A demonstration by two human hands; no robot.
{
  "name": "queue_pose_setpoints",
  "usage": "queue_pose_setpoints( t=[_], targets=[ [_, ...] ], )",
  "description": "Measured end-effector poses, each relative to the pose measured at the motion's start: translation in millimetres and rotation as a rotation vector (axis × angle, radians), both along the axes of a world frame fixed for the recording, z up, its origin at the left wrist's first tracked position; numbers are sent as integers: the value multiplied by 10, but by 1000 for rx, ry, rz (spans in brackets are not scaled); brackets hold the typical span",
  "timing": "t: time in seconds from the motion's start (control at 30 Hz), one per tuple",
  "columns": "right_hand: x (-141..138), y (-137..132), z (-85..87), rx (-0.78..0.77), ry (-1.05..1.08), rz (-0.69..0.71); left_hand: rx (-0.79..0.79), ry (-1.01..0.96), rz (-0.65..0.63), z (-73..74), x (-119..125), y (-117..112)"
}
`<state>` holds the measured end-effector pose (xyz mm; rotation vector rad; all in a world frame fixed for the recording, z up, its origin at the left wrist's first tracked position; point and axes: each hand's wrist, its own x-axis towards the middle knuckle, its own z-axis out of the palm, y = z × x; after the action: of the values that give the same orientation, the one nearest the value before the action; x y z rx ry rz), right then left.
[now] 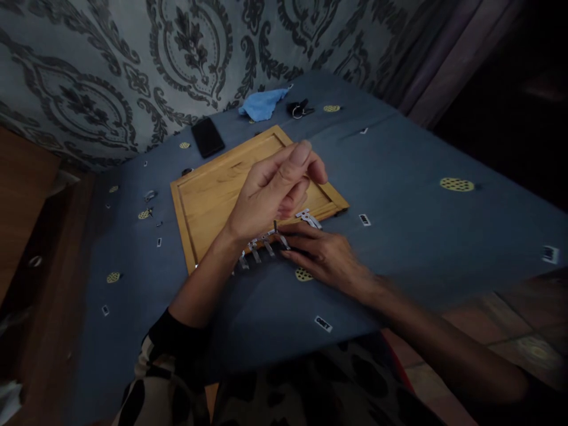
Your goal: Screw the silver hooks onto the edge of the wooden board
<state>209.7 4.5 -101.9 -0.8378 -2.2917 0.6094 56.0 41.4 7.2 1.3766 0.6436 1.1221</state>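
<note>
A wooden cabinet door panel [213, 204] with a raised frame lies on the table. My left hand [277, 186] is held above it, its fingers curled and the thumb pressed against them; whatever may be between them is hidden. At the panel's near edge my right hand [326, 254] has its fingers closed on one of several small metal pieces that look like hinges [261, 245]. A thin dark pin [275, 226] stands up beside its fingertips. Just beyond that hand, another metal hinge [309, 219] rests at the panel's edge.
The table has a blue patterned cloth [421, 236]. A black phone [207, 137], a blue rag [262, 105] and black keys with a ring [299, 109] lie behind the panel. A small metal part [149, 195] is at the left. A patterned wall [110, 71] borders the table's back.
</note>
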Motion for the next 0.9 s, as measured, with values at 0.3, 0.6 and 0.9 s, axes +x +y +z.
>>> queue_pose_setpoints(
  t=[0.3, 0.6, 0.9],
  targets=[
    [5, -4, 37, -13, -19, 8, 47, -157, 224, 184, -46, -74],
    [1, -7, 34, 20, -11, -7, 35, -99, 247, 18, 9, -61],
    [-5, -6, 25, 5, -26, -14, 35, -95, 237, -41, 30, -59]
  ],
)
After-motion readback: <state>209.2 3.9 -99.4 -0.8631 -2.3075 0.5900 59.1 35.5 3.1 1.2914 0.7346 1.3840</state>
